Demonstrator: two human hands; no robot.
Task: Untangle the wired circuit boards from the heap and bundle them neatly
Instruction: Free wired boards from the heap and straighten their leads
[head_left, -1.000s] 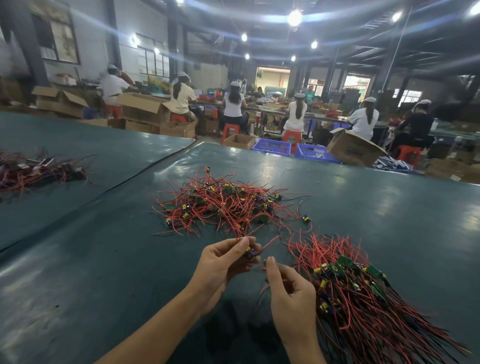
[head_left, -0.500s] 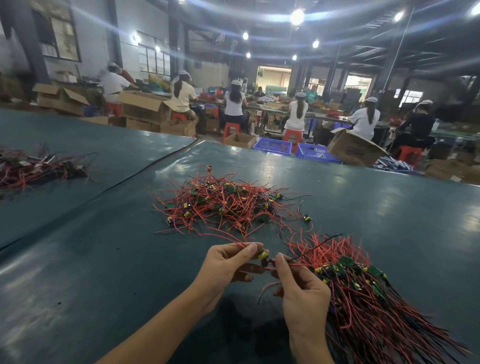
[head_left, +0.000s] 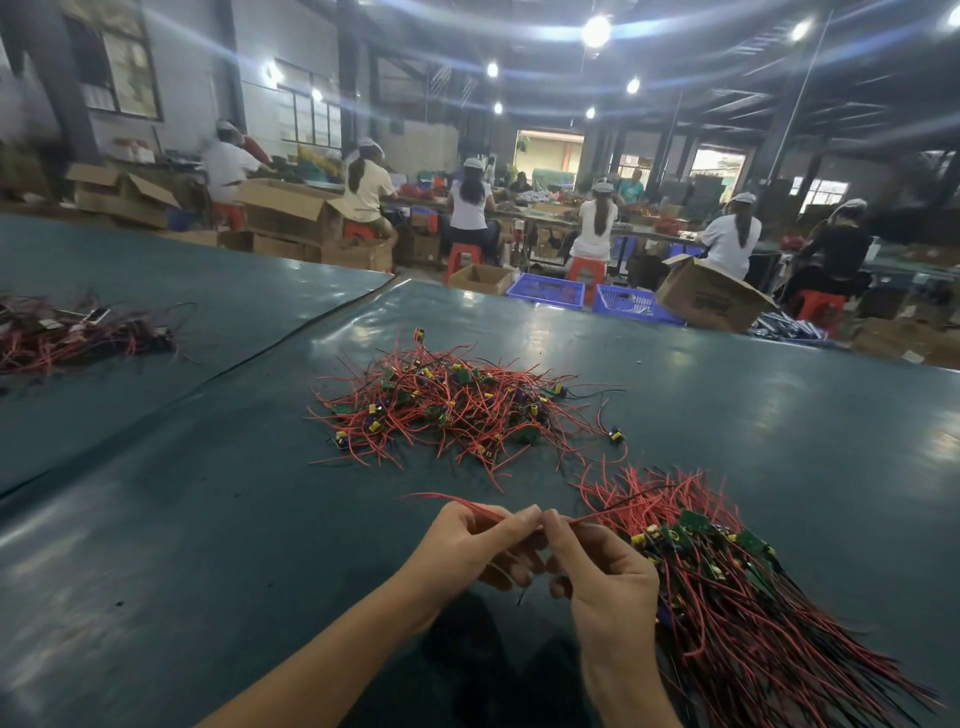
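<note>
Nearest the camera, the left hand (head_left: 467, 551) and right hand (head_left: 608, 577) meet fingertip to fingertip over the dark green surface (head_left: 208, 545). Each grip is closed in a pinch on the same red wire (head_left: 452, 500), which trails out leftward past the left hand and rightward toward the bundle; whether a board hangs from it inside the curled fingers cannot be told. Just beside the right hand lies the bundle (head_left: 737, 597): many wired circuit boards laid the same way, green boards gathered at its upper end, red and black leads fanning toward the near right corner. It is a thick sheaf, so a good share of the work looks done, though no tie or band shows round it. Beyond the hands, apart from the bundle, sits the heap (head_left: 457, 410), a loose tangle of red wires with small green boards and yellow parts poking out, and one stray piece (head_left: 615, 434) at its right fringe. The heap looks roughly as large as the bundle, so I judge the job about half through, with the pinched piece yet to be laid alongside the others. Farther left, on a neighbouring surface (head_left: 208, 291), lies another pile of wires (head_left: 78, 338). Past the far edge stand blue crates (head_left: 545, 292) and cardboard boxes (head_left: 711, 299), and seated people work with their backs turned.
</note>
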